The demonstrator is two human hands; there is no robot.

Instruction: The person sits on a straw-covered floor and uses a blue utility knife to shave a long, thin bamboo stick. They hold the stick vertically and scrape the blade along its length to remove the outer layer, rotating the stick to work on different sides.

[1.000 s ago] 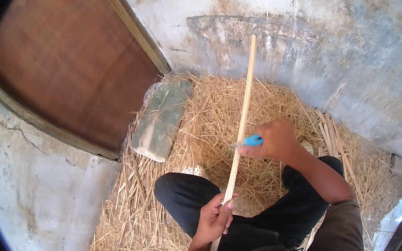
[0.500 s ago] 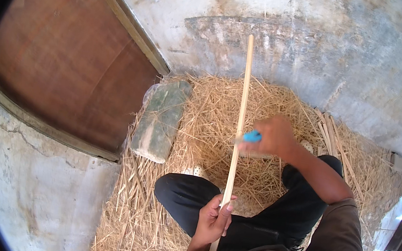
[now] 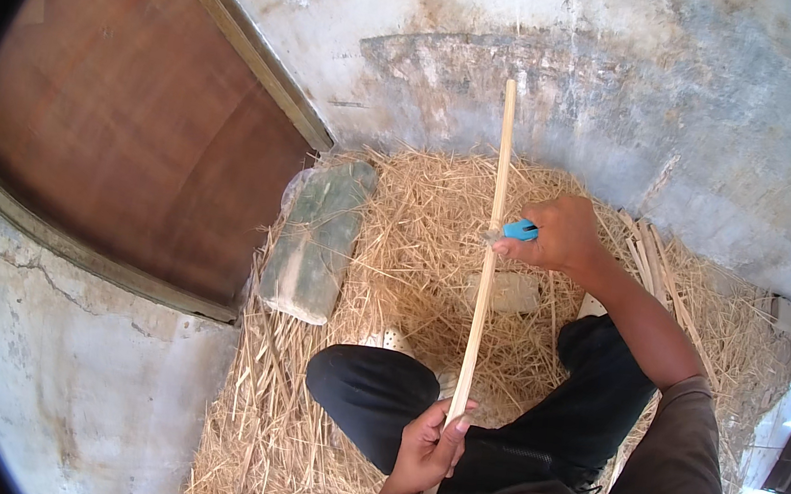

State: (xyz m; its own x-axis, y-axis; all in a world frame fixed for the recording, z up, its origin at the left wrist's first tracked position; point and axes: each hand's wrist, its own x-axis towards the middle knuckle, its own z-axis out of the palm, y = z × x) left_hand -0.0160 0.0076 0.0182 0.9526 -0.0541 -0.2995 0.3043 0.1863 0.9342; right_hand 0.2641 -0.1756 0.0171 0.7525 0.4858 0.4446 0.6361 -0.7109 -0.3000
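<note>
Pale wood makes up the long strip [image 3: 476, 326], which runs from the upper middle of the frame down to the lower edge, leaning slightly so that its top lies farther right than its bottom. The left hand [image 3: 430, 449], in the lower middle, has its fingers wrapped around the strip, with the thumb pressed along its right side and no gap in the grip. Just right of the frame's middle, the right hand [image 3: 560, 233] is folded firmly around a blue knife [image 3: 521, 230], whose grey blade reaches across the strip; whether the edge bites into the wood I cannot tell.

Straw [image 3: 416, 240] covers the ground around the strip. A pale block [image 3: 515, 292] lies on it below the right hand, and a greenish slab [image 3: 320, 238] rests left of the middle. Dark trousers [image 3: 368, 392] show in the lower middle, bent at the knees. Thin sticks [image 3: 651, 259] lie at the right, near a stained wall [image 3: 689, 105]. A brown panel [image 3: 145, 118] fills the upper left.
</note>
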